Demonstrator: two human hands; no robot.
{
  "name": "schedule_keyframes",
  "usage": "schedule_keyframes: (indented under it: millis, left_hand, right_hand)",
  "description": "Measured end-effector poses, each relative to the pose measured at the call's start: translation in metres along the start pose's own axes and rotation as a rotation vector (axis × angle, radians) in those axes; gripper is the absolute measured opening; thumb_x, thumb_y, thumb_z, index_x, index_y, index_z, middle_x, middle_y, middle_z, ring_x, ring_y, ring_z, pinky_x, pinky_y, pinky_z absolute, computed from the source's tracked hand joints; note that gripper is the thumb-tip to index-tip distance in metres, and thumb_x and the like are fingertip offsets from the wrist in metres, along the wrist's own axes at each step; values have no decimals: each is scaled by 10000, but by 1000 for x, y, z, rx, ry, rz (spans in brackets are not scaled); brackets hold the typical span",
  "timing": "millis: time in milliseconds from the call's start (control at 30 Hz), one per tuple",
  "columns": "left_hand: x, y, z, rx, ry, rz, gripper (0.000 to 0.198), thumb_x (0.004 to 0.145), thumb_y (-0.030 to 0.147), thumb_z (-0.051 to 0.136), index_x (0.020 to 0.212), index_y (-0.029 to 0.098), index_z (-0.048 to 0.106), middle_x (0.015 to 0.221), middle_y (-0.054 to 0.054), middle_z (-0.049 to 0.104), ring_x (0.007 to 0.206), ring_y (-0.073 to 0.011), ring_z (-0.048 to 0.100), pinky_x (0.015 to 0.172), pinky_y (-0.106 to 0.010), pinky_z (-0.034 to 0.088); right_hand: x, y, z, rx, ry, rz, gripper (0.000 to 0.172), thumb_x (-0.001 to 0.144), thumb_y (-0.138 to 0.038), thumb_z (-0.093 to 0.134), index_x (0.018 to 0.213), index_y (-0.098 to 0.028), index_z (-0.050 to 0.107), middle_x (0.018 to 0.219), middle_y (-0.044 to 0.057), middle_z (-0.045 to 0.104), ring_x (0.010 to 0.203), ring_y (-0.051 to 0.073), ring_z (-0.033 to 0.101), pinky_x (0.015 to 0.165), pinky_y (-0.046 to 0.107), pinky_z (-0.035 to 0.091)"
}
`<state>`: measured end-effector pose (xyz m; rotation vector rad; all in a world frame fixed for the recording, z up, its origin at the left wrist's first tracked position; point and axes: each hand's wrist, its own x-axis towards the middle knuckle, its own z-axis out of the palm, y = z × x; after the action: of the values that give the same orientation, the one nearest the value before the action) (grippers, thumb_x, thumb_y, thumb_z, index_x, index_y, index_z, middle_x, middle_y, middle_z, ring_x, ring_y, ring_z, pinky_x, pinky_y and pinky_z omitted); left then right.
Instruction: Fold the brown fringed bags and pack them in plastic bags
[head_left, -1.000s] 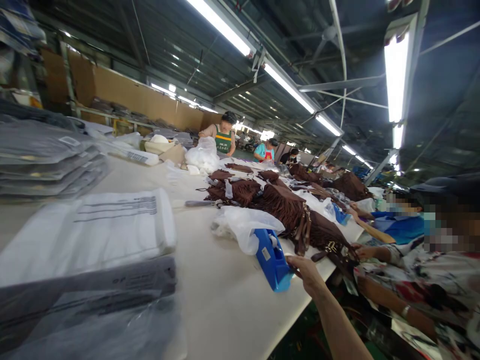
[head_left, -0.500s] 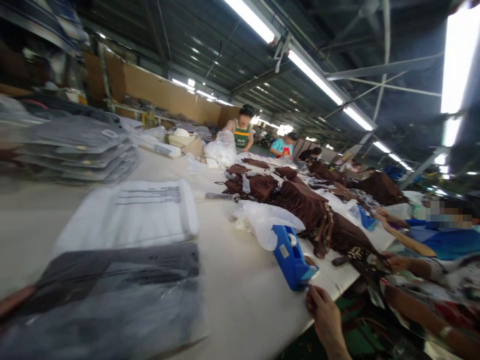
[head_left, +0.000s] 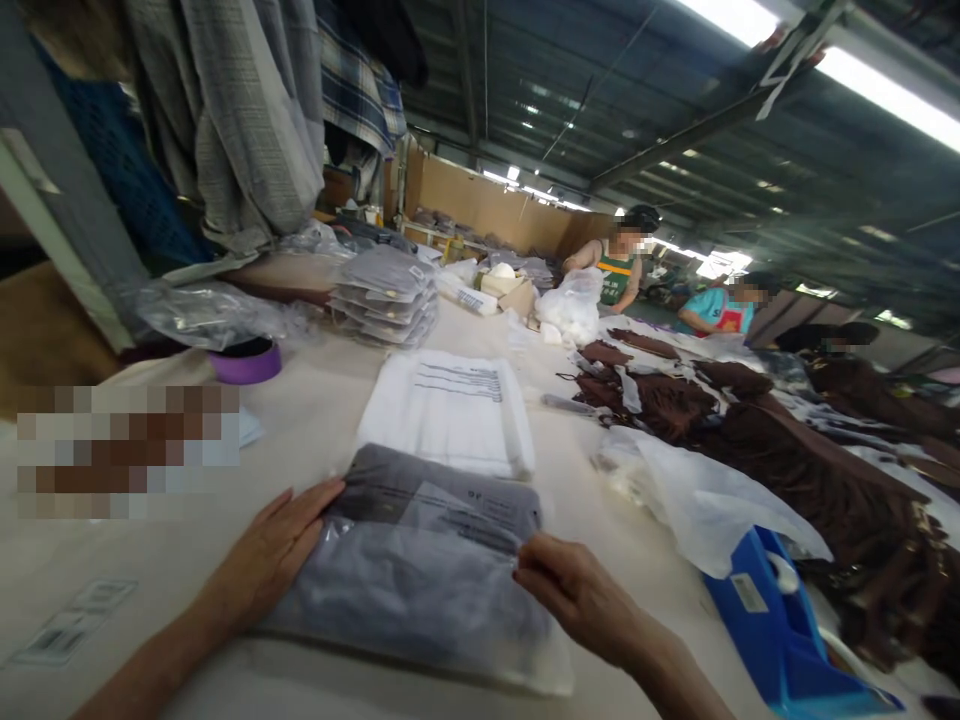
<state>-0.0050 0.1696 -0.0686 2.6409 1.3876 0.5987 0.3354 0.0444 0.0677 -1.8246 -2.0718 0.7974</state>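
A dark grey folded item in a clear plastic bag [head_left: 420, 585] lies flat on the white table in front of me. My left hand [head_left: 281, 548] rests on the bag's left edge with its fingers stretched out. At the right edge, my right hand [head_left: 566, 582] touches the bag with its fingers pinched together; whatever is between them is hidden. Just beyond the bag lies a pile of white printed plastic bags [head_left: 454, 410]. To the right stands a blue tape dispenser [head_left: 772, 625], cut off by the bottom of the view.
Bagged grey items [head_left: 386, 290] are stacked at the back left, near a purple tape roll [head_left: 247, 365]. Brown fringed bags [head_left: 810, 450] cover the right side, beside a translucent plastic bag [head_left: 712, 490]. A person in a green apron [head_left: 616, 275] stands across the table.
My right hand has moved left from the tape dispenser to the bag's right edge. My left hand has come fully into view on the bag. The view has swung left.
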Motion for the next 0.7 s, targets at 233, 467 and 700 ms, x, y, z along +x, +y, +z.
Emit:
schedule_keyframes:
  millis: [233,467,700]
  left_hand:
    - [1,2,0,2,-6,10,461,921,299,182,1331,234,383,1369,-10,439,1243,-129,419,1102,-363,260]
    - [9,16,-22,-2,-97,-16,509,887,286,157,1273,151,460,1330,-59,472,1211,-162,462,1059,-422,342]
    - [7,17,-18,-46,-29,-36,477,880,266,208,1265,189,480,1312,-39,496,1205,-159,467,1073,-402,323]
  right_hand:
    - [59,15,14,-244,-55,233,167,704,-309,646,623,-189,563,593,-13,568,576,125,511,516,228,294]
    - [30,38,14,-320,239,451,228,817,-399,525,769,-180,567,672,29,624,637,169,583,555,267,405]
    - [-4,32,94,-719,587,-454,644,883,-482,411,1406,-135,269,1220,118,593,1100,252,572,863,380,482]
